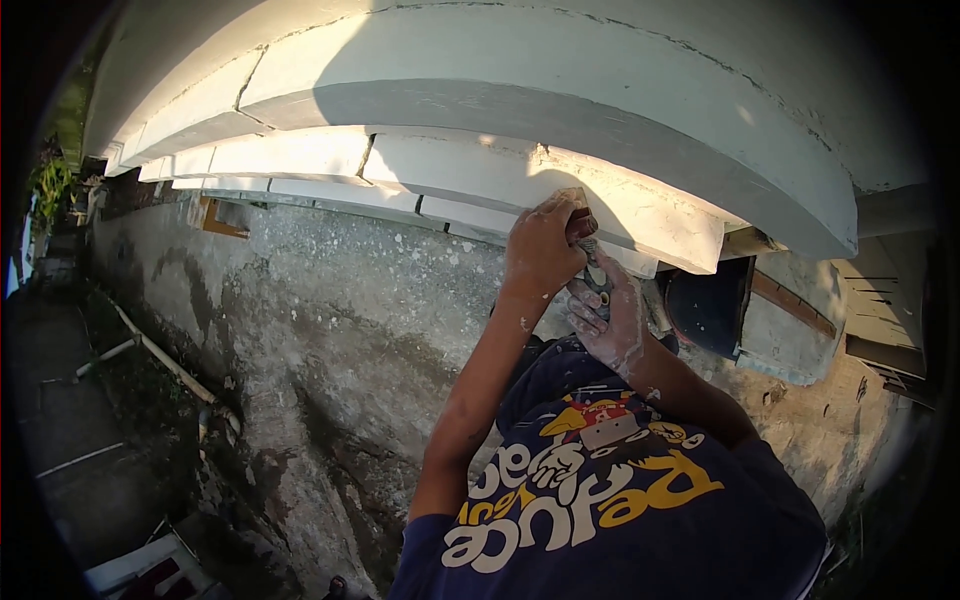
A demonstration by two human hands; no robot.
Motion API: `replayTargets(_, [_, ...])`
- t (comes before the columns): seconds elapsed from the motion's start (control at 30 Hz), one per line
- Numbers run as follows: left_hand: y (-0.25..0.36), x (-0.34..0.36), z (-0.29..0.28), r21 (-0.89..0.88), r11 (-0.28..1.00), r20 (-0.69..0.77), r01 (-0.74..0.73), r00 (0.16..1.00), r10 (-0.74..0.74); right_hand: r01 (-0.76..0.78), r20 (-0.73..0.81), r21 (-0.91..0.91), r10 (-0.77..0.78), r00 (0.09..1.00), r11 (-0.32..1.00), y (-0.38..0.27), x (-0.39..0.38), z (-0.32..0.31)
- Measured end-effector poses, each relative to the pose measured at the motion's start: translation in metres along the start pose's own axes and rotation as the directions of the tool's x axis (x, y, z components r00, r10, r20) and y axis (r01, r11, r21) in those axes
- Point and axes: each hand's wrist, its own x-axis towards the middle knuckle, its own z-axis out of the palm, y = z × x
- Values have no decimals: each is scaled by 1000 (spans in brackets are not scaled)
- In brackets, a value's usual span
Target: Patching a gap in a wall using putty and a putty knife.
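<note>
My left hand (540, 250) is raised to the edge of a white-painted ledge (480, 175), its fingers closed round a small reddish-brown piece (580, 226). A pale tan edge shows at the fingertips, against the ledge; what kind of thing it is cannot be made out. Just below and to the right, my right hand (618, 320) is smeared with white. Its fingers curl round a dark grey handle (603, 297) with a small ringed hole near its end. The far end of that handle is hidden between the two hands, which almost touch.
Stepped white ledges with cracked joints overhang a stained grey wall (300, 290). A dark blue container (705, 305) hangs or stands at the right, beside a pale panel (795, 325). Pipes (165, 360) run along the ground far below at the left.
</note>
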Motion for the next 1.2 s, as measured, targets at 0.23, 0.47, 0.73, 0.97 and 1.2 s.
replayTargets(0.23, [1,21,-6,-106,994,92,-26,995,36,58,-7,146,-58,998,988,5,13,-5])
replayTargets(0.47, [-11,44,-11,35,987,152,-160,977,152,179,-30,182,-177,984,967,22,28,9])
replayTargets(0.73, [-33,31,-15,-3,924,111,-383,918,381,268,-113,124,-255,960,955,42,27,20])
replayTargets(0.97, [-64,14,-44,-68,921,167,-384,906,390,171,-147,-39,-175,973,984,65,17,32])
replayTargets(1.2, [-51,-11,-20,-138,866,73,-481,867,493,298,-350,-360,-424,835,884,56,-27,5])
